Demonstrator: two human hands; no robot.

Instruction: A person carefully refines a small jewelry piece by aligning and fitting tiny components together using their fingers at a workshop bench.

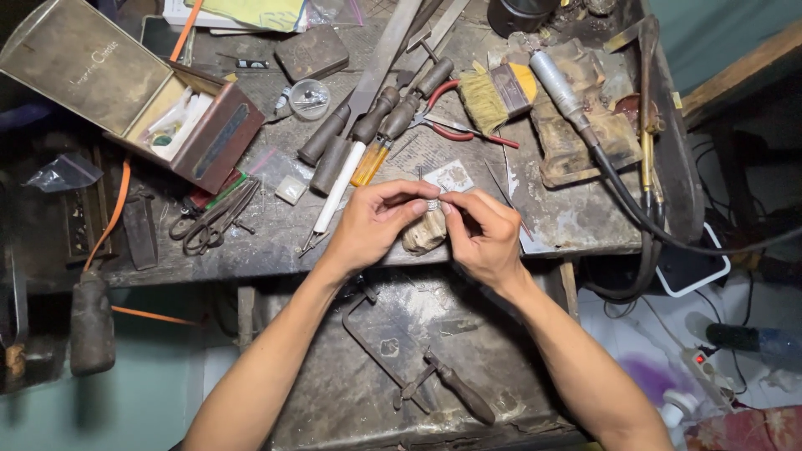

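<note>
Tiny metal piece [433, 203] pinched between left hand [374, 224] and right hand [484, 235] fingertips.

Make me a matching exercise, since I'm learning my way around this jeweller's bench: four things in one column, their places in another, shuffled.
Things:
1. open metal tin
2. brush
3. saw frame
4. scissors

Places:
A. on the lower tray, below the hands
B. back left of the bench, lid up
C. back of the bench, right of the red-handled pliers
D. front left of the bench, below the tin

Pairs: 1-B, 2-C, 3-A, 4-D
</note>
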